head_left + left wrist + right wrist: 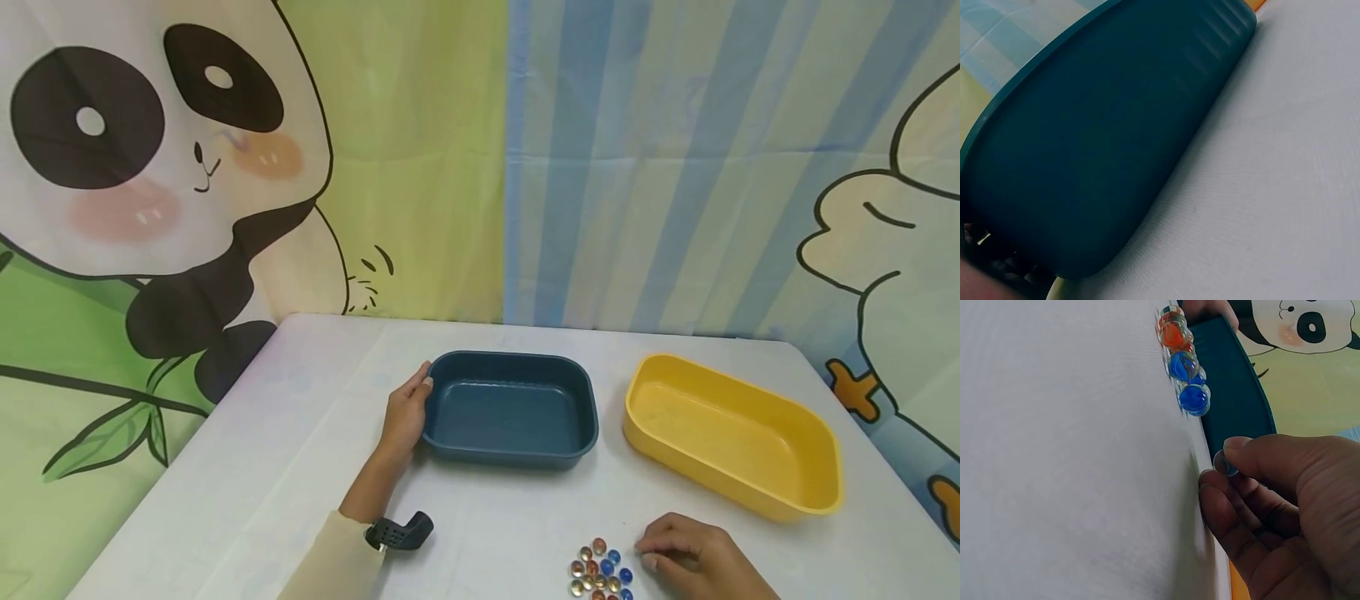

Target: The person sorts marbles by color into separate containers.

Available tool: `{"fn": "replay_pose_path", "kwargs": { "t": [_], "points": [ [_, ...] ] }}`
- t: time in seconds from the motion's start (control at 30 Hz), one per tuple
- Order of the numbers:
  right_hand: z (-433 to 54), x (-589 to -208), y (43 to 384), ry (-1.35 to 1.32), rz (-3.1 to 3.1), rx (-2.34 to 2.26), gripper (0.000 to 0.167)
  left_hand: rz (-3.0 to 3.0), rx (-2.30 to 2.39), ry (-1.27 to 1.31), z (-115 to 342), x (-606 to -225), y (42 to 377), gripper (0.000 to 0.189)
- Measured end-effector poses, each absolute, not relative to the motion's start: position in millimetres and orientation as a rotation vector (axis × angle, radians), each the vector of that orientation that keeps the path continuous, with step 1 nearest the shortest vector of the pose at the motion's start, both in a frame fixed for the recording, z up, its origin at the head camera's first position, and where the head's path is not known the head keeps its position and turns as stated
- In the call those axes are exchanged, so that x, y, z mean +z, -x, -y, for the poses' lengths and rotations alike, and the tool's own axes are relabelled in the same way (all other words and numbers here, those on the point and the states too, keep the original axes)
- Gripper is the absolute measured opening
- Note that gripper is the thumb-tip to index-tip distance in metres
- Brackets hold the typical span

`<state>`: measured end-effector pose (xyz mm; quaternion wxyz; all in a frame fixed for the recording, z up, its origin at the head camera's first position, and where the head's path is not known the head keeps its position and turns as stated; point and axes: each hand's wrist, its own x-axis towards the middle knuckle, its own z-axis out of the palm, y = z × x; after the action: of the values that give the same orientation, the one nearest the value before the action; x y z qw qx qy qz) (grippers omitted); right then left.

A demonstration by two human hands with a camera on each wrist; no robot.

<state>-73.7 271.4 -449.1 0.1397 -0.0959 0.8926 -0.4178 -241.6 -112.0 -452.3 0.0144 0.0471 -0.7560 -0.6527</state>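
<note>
A round glass marble (1223, 466), clear with a bluish tint and partly hidden by the thumb, is pinched between the thumb and fingers of the right hand (701, 557), close to the white table (495, 525). Just left of that hand lie about fourteen loose marbles (607, 567), blue, orange and clear, some cut off by the head view's lower edge. Two trays stand beyond: the blue tray (506, 457), its left rim held in the left hand (405, 415), and an angled yellow tray (712, 433) to its right.
</note>
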Motion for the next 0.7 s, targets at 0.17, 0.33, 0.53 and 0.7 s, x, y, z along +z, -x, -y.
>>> {"fn": "replay_pose_path", "kwargs": {
  "t": [0.17, 0.33, 0.53, 0.7],
  "points": [
    [-271.3, -446.6, 76.9, 0.273, -2.632, -1.154, 0.010, 2.335, -2.031, -0.133, 113.2, -451.6, 242.6, 0.046],
    [-271.0, -438.1, 82.6, 0.303, -2.658, -1.155, 0.013, 2.320, -2.047, -0.148, 113.3, -451.6, 242.9, 0.045],
    [-269.3, -424.9, 87.1, 0.364, -2.714, -1.217, 0.018, 2.312, -2.055, -0.148, 111.3, -452.0, 243.0, 0.044],
    [-263.4, -418.6, 92.7, 0.365, -2.785, -1.239, 0.019, 2.330, -2.038, -0.143, 112.1, -451.4, 241.5, 0.045]
  ]
}}
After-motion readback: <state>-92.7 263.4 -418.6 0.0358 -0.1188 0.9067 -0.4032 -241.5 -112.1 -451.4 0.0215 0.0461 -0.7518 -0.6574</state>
